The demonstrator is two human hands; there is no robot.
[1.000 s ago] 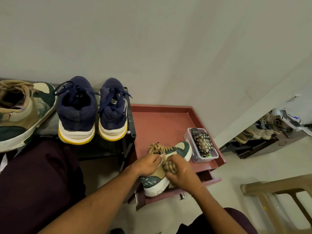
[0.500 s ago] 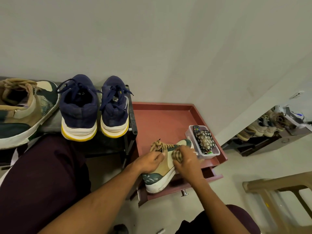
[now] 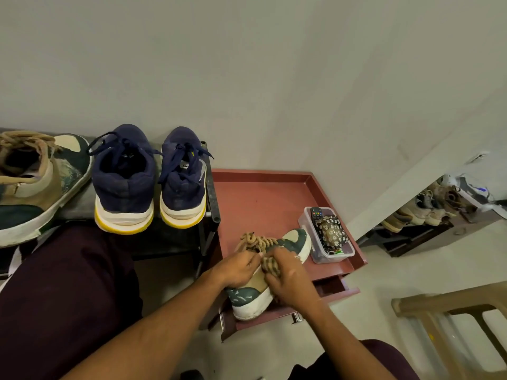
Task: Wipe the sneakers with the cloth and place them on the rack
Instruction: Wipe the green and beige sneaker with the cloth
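Wiping a green-and-tan sneaker (image 3: 248, 296) at the near edge of the red counter (image 3: 260, 198), heel at 7 o'clock, toe toward 1 o'clock. Steadying it with the left hand (image 3: 236, 270), fingers curled over the collar just below the tan laces. Pressing a checked cloth (image 3: 270, 266) onto the upper with the right hand (image 3: 288, 278), fingers bunched round the cloth, a ring showing on one finger.

Compared with half a second ago: cloth and right hand drawn back from the toe toward 7 o'clock, to mid-shoe, baring the green toe cap and its white rim again. Left-hand grip unchanged, sneaker in the same spot.

At 2 o'clock of the toe, just beside it, a clear box (image 3: 336, 255) holding a remote (image 3: 317, 215) and a patterned pouch (image 3: 332, 233). At 9 o'clock of the counter, touching its edge, the dark rack (image 3: 211, 187), carrying a navy pair (image 3: 123, 182) with heels overhanging the front, and at far left a second green-and-tan shoe (image 3: 35, 187).
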